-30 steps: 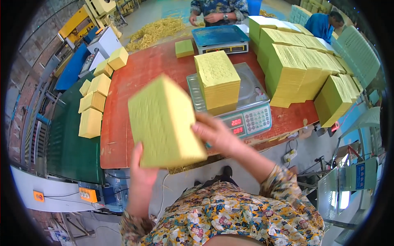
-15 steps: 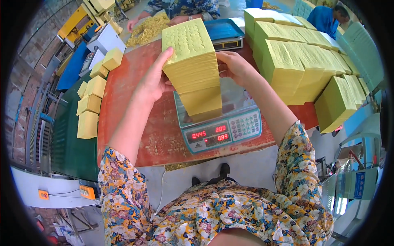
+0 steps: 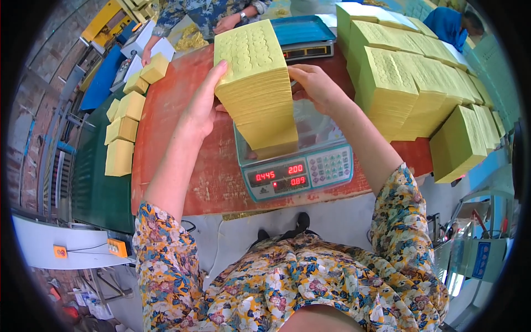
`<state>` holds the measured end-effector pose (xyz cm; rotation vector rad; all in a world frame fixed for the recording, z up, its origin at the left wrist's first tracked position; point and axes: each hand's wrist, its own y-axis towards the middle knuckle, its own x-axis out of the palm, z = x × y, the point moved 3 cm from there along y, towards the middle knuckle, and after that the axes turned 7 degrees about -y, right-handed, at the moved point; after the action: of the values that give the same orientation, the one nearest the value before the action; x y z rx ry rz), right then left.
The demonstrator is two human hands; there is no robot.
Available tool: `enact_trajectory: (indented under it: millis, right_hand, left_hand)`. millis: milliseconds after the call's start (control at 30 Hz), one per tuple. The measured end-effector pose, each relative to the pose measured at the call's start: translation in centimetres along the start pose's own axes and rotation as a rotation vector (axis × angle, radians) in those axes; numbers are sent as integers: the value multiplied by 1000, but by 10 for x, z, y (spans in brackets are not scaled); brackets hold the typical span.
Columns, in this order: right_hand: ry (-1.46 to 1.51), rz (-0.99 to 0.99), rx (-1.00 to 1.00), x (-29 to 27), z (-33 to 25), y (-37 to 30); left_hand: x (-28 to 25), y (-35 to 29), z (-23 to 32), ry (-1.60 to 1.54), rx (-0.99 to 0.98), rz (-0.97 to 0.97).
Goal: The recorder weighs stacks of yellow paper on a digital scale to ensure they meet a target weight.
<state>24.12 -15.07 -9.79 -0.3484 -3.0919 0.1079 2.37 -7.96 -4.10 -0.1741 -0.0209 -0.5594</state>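
A tall stack of yellow paper sheets [image 3: 254,91], its top embossed with rows of round coin-like shapes, stands between my hands above the pan of a digital scale [image 3: 298,172]. Its lower end is over the pan; whether its full weight rests there I cannot tell. My left hand [image 3: 202,108] grips the left side, thumb on the upper edge and fingers partly hidden behind. On the other side, the bent fingers of my right hand [image 3: 315,88] press against the upper right side. Red digits glow on the scale's display.
Large rows of yellow paper stacks [image 3: 392,91] fill the table's right side. Smaller yellow blocks [image 3: 120,130] line its left edge. Behind the scale sits a second scale with a blue tray [image 3: 301,30]. Across the red table [image 3: 171,133], another person's hand [image 3: 228,23] shows near loose yellow strips [image 3: 192,39].
The view has shifted slightly. My hands keep the same hold on the paper stack. Across the table, the other person has moved, one hand now by the small blocks at the left.
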Motion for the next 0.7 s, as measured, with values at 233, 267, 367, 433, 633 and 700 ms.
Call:
enact_trajectory:
  millis: [233, 267, 367, 433, 633, 700]
  right_hand:
    - [-170, 50, -94, -1, 0, 1]
    - [-171, 53, -71, -3, 4, -2]
    - [-3, 98, -134, -3, 34, 11]
    - [259, 183, -248, -5, 52, 21]
    - [326, 211, -205, 37, 52, 10]
    - [348, 170, -189, 32, 47, 6]
  left_hand:
    - [-21, 4, -15, -11, 12, -8]
    - [-22, 4, -19, -66, 49, 22]
    - [-23, 19, -47, -141, 139, 95]
    - [-13, 27, -66, -290, 188, 82]
    - [15, 29, -89, -614, 201, 26]
    - [18, 27, -87, -601, 203, 5]
